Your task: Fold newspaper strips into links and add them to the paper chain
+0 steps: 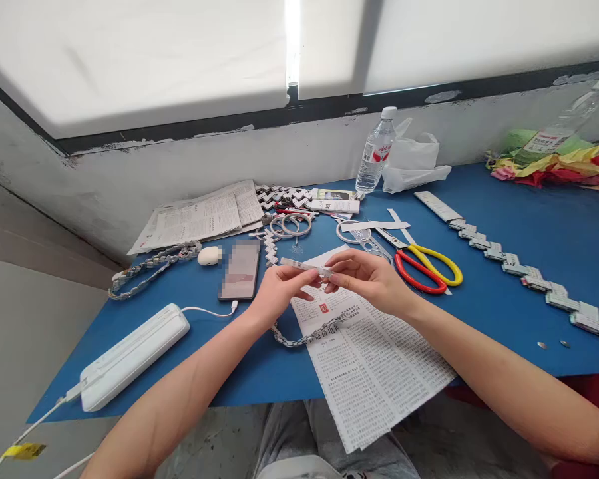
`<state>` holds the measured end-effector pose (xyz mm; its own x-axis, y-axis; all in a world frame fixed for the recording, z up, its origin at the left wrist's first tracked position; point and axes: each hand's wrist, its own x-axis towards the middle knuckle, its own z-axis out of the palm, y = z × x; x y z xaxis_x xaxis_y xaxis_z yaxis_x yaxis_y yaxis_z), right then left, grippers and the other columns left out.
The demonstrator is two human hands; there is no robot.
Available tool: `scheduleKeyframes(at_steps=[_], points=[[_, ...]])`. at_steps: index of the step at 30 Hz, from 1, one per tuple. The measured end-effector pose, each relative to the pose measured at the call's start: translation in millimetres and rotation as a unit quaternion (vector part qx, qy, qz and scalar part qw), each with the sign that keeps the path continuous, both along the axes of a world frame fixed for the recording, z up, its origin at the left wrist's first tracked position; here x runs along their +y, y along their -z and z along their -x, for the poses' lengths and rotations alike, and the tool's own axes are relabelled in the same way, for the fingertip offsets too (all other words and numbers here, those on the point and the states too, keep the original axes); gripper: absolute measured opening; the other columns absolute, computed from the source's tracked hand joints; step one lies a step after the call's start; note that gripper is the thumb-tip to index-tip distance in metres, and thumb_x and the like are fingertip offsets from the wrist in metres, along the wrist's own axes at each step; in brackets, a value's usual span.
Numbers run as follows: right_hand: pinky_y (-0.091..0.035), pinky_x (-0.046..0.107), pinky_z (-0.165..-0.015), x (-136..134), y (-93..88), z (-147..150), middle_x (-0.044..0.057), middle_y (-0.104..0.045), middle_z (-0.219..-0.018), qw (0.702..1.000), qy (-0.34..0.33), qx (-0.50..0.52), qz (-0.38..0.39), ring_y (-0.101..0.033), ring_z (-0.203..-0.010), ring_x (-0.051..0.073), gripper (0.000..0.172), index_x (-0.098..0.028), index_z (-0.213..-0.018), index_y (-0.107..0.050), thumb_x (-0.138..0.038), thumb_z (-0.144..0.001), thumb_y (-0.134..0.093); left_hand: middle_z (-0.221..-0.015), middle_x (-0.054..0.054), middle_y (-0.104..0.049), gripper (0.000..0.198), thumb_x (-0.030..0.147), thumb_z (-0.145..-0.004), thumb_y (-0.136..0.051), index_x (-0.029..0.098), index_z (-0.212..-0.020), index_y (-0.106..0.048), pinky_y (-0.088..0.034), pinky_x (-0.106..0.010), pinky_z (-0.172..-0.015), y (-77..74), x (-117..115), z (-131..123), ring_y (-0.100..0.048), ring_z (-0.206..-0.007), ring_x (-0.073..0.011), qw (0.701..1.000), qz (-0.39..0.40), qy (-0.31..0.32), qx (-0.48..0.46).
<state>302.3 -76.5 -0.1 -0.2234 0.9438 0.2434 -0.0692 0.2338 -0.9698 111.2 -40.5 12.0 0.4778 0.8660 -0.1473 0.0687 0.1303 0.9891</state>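
Note:
Between my two hands is a narrow folded strip of newspaper (304, 267), held level above the table. My left hand (284, 287) pinches it with thumb and fingers near its middle. My right hand (364, 276) grips its right end, fingertips close to the left thumb. Beneath the hands lies a printed newspaper sheet (359, 352) that hangs over the table's front edge. A thin woven paper chain (292, 342) rests partly on that sheet, just below my hands.
Red-and-yellow-handled scissors (426, 267) lie right of my hands, a long zigzag paper chain (526, 273) beyond. To the left are a phone (239, 269) and white power bank (134, 356) with a cable. Folded newspapers (199, 216), rings (290, 226) and a water bottle (376, 153) are behind.

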Motion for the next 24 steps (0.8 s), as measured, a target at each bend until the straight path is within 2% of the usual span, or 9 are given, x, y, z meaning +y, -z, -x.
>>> scheduleKeyframes(at_steps=[2,5,9,12,16,19,24], points=[[-0.06,0.036,-0.076,-0.3,-0.6,-4.9,0.005,-0.072,-0.09,0.999,-0.023,-0.024,-0.043,-0.071,-0.081,0.019,0.019,-0.019,-0.1,-0.065,-0.025,-0.082,-0.068,-0.084,-0.009,-0.073,0.028,0.042,-0.072,-0.072,0.014,-0.079,-0.072,-0.053,-0.027,-0.064,-0.2,1.6,1.3,-0.066,-0.087,-0.0232,0.999,0.024,-0.021,-0.026],[-0.058,0.037,-0.084,-1.3,-3.0,-10.9,0.007,-0.071,-0.101,0.982,-0.065,-0.12,-0.13,-0.069,-0.093,0.021,0.026,-0.02,-0.107,-0.066,-0.019,-0.081,-0.066,-0.077,-0.006,-0.07,0.024,0.039,-0.072,-0.072,0.015,-0.073,-0.067,-0.053,-0.027,-0.064,-0.9,3.2,2.5,-0.066,-0.081,-0.0205,0.996,0.06,-0.019,-0.056],[-0.058,0.032,-0.083,-2.3,-2.6,-11.4,0.006,-0.071,-0.108,0.947,-0.098,-0.229,-0.205,-0.068,-0.097,0.02,0.039,-0.022,-0.119,-0.063,-0.016,-0.08,-0.065,-0.076,-0.003,-0.065,0.02,0.035,-0.073,-0.072,0.016,-0.074,-0.066,-0.054,-0.025,-0.063,-1.7,2.3,2.2,-0.063,-0.076,-0.0157,0.995,0.067,-0.001,-0.074],[-0.058,0.029,-0.076,-0.1,2.8,-10.5,0.005,-0.073,-0.102,0.931,-0.097,-0.263,-0.235,-0.069,-0.088,0.017,0.033,-0.022,-0.118,-0.063,-0.017,-0.085,-0.06,-0.079,-0.003,-0.066,0.02,0.035,-0.074,-0.072,0.015,-0.078,-0.067,-0.056,-0.027,-0.066,-1.7,1.0,1.5,-0.062,-0.077,-0.0156,0.997,0.058,0.002,-0.06],[-0.055,0.029,-0.067,3.5,8.0,-9.1,0.005,-0.073,-0.083,0.916,-0.055,-0.276,-0.286,-0.067,-0.073,0.017,0.016,-0.021,-0.102,-0.069,-0.023,-0.091,-0.056,-0.077,-0.003,-0.068,0.023,0.035,-0.071,-0.075,0.015,-0.078,-0.067,-0.057,-0.032,-0.074,-0.2,-1.6,-0.5,-0.064,-0.075,-0.0162,0.998,0.05,-0.006,-0.043],[-0.054,0.029,-0.062,2.2,6.8,-3.9,0.004,-0.071,-0.076,0.934,0.007,-0.242,-0.262,-0.065,-0.067,0.016,0.011,-0.021,-0.088,-0.07,-0.026,-0.089,-0.06,-0.072,-0.003,-0.069,0.024,0.034,-0.068,-0.078,0.014,-0.076,-0.067,-0.056,-0.033,-0.076,-0.1,-4.6,-2.2,-0.066,-0.074,-0.0169,0.998,0.033,-0.032,-0.045],[-0.054,0.026,-0.054,-4.7,4.9,10.3,0.002,-0.069,-0.074,0.983,0.085,-0.14,-0.087,-0.063,-0.064,0.014,0.011,-0.02,-0.08,-0.068,-0.031,-0.083,-0.067,-0.075,-0.003,-0.072,0.024,0.034,-0.067,-0.079,0.014,-0.075,-0.069,-0.057,-0.034,-0.077,-0.3,-8.2,-3.6,-0.068,-0.074,-0.0182,0.997,0.006,-0.054,-0.061]])
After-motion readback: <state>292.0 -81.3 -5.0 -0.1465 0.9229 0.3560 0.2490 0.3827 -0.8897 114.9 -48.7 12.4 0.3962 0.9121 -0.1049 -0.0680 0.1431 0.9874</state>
